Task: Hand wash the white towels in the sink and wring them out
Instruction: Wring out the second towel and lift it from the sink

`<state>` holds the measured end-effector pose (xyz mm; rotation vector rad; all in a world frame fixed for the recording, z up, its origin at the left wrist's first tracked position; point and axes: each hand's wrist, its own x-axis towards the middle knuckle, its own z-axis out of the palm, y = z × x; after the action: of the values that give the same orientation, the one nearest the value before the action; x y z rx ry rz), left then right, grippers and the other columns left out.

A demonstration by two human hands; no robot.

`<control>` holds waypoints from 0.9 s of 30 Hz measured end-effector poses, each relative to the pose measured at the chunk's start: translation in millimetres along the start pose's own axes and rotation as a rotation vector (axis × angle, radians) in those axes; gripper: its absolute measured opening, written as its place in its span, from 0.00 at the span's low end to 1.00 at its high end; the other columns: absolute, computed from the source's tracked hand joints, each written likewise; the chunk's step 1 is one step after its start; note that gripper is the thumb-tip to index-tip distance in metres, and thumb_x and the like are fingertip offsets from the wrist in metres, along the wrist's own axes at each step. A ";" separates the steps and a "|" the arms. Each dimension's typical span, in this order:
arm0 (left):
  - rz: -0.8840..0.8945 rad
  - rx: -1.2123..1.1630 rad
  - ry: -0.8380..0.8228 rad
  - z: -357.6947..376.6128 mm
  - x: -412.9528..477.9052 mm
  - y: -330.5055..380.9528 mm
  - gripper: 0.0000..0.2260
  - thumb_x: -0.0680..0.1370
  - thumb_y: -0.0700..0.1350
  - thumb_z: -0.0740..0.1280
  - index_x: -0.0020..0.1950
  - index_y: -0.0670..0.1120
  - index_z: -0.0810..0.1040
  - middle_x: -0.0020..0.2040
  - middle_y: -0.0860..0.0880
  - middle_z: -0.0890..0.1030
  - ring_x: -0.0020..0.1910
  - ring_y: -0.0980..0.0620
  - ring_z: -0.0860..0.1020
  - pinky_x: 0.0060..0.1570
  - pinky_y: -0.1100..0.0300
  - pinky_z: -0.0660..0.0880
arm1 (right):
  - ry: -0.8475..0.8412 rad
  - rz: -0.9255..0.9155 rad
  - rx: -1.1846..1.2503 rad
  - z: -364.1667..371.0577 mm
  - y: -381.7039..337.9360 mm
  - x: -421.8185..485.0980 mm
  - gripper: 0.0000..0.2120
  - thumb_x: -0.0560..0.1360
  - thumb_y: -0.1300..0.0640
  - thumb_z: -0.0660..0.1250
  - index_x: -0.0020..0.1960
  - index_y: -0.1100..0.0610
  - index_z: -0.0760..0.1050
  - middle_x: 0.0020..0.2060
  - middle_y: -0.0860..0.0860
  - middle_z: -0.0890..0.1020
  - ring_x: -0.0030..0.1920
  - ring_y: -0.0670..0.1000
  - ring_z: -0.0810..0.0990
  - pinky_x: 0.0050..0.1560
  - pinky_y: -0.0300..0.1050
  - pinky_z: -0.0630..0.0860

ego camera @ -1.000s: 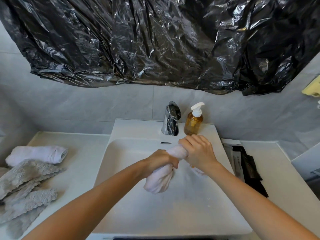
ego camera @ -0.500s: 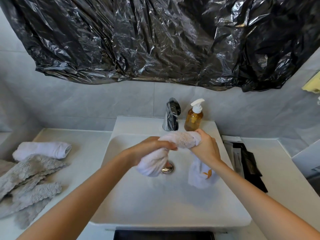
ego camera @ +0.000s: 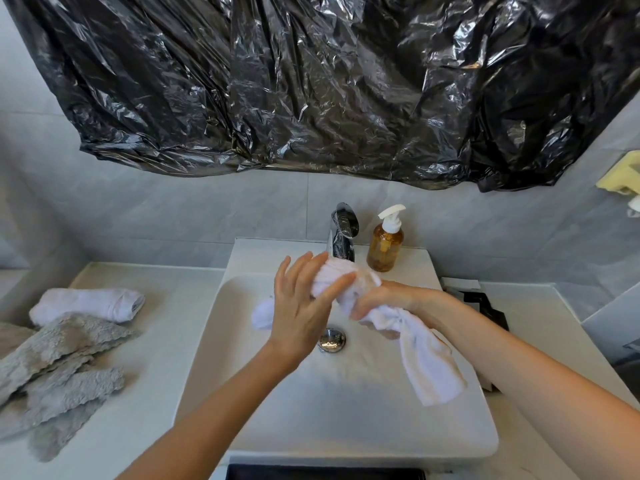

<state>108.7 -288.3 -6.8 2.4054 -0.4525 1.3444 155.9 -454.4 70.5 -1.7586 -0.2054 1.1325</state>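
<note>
While gripped mid-length by right hand [ego camera: 384, 303], white towel [ego camera: 426, 362] hangs limp, soaked; left hand [ego camera: 301, 306] flat, fingers straight, against its bunched upper end; regrip there advised.

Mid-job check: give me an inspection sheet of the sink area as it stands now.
Surface: white sink, drain plug in view; no water seen running.
Job's things: white towel twisted, held over the basin; rolled white towel on the left counter.
Clutter: grey cloths, soap bottle, dark packets.
Grips: right hand grips the towel; left hand, fingers straight, touches it.
Cables: nothing seen.
Surroundings: black plastic sheet, grey tiles, faucet.
</note>
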 end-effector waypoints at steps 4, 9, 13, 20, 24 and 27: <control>0.133 0.038 -0.031 -1.4 36.2 -19.9 0.16 0.69 0.38 0.67 0.54 0.51 0.73 0.47 0.51 0.82 0.40 0.48 0.77 0.27 0.57 0.72 | -0.148 0.008 -0.182 8.9 -6.9 -6.7 0.16 0.65 0.57 0.75 0.49 0.49 0.74 0.47 0.46 0.78 0.45 0.44 0.78 0.46 0.33 0.77; 0.114 0.369 -0.887 -11.9 64.7 -14.0 0.15 0.73 0.41 0.66 0.60 0.46 0.74 0.52 0.46 0.80 0.50 0.41 0.81 0.37 0.56 0.67 | 0.373 0.094 -0.842 12.4 -6.5 13.5 0.18 0.61 0.47 0.75 0.44 0.54 0.73 0.37 0.49 0.77 0.35 0.50 0.75 0.32 0.40 0.70; -0.441 -0.005 -1.172 0.2 37.7 -15.5 0.12 0.73 0.50 0.70 0.50 0.44 0.79 0.50 0.42 0.82 0.50 0.43 0.81 0.41 0.57 0.71 | 0.608 0.012 -1.329 20.2 6.7 29.5 0.19 0.68 0.49 0.68 0.58 0.52 0.74 0.52 0.51 0.81 0.52 0.55 0.81 0.46 0.44 0.73; -1.344 -0.725 -0.872 5.5 1.1 6.9 0.17 0.58 0.47 0.75 0.43 0.43 0.79 0.36 0.49 0.79 0.32 0.54 0.75 0.31 0.64 0.69 | 0.668 -0.490 -1.694 1.3 17.7 47.1 0.15 0.70 0.55 0.67 0.56 0.56 0.73 0.47 0.54 0.83 0.46 0.58 0.83 0.35 0.46 0.64; -1.515 -0.936 -0.883 4.9 -5.8 13.3 0.21 0.57 0.41 0.72 0.49 0.37 0.80 0.36 0.44 0.79 0.34 0.48 0.77 0.35 0.60 0.72 | 0.696 -0.627 -1.776 -8.6 28.8 59.8 0.18 0.47 0.54 0.76 0.35 0.53 0.75 0.24 0.49 0.76 0.20 0.52 0.75 0.21 0.36 0.59; -1.510 -0.991 -0.897 5.1 -1.2 12.6 0.13 0.58 0.39 0.71 0.42 0.39 0.79 0.31 0.45 0.78 0.30 0.50 0.76 0.31 0.63 0.72 | 0.754 -0.746 -1.678 -13.5 37.3 67.5 0.15 0.48 0.58 0.73 0.34 0.54 0.74 0.24 0.49 0.74 0.20 0.52 0.75 0.20 0.38 0.63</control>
<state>106.4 -301.6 -8.5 1.4777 0.4251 -0.5433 190.4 -441.7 1.4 -2.8606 -1.4722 -0.6298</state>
